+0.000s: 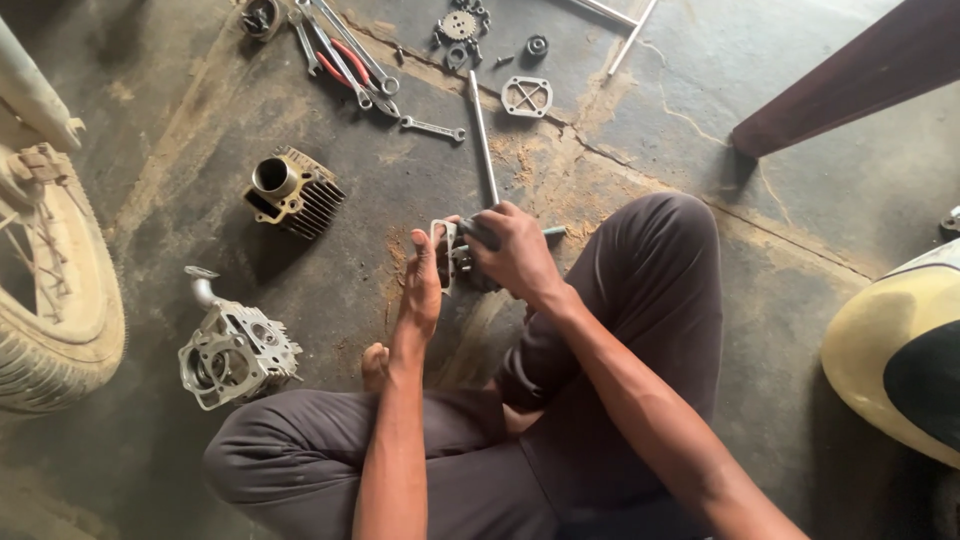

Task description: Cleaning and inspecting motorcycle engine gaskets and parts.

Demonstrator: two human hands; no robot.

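I sit cross-legged on a dusty concrete floor. My left hand (422, 290) holds a small square metal cover plate (441, 252) upright, fingers flat against its left side. My right hand (512, 252) is closed around a dark small engine part (466, 262) pressed against the plate's other side. A long steel rod (484, 140) lies on the floor just beyond my hands.
A finned engine cylinder (292, 190) and a cylinder head (236, 352) lie at left. Spanners and pliers (345, 55), a sprocket (458, 26) and a square cover (527, 96) are spread at the top. A spoked wheel (55, 300) stands far left, a yellow tank (890, 340) right.
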